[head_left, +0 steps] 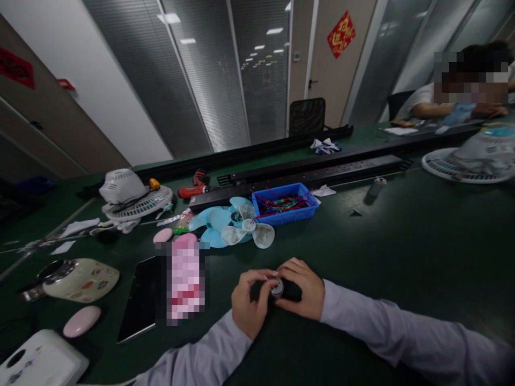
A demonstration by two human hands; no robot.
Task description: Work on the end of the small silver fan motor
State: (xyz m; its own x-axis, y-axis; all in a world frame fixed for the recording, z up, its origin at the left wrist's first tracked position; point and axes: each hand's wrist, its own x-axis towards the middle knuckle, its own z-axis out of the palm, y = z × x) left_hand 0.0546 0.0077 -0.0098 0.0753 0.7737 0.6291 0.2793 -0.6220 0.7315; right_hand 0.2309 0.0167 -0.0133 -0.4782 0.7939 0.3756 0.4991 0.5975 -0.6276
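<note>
My left hand (249, 301) and my right hand (302, 287) meet low over the dark green table (402, 252) and together pinch a small round motor-like part (277, 288) with a silvery face. Fingers of both hands wrap its dark body, so most of it is hidden. Just beyond my hands lie light blue fan blades (219, 220) and clear fan blades (252, 233).
A blue bin (285, 203) of wired parts sits behind the blades. To the left are a white fan grille and housing (131, 198), a red screwdriver (195, 187), a black tablet (140, 297) and pink caps (81, 320). Another person (454, 102) sits far right behind a fan guard (466, 163).
</note>
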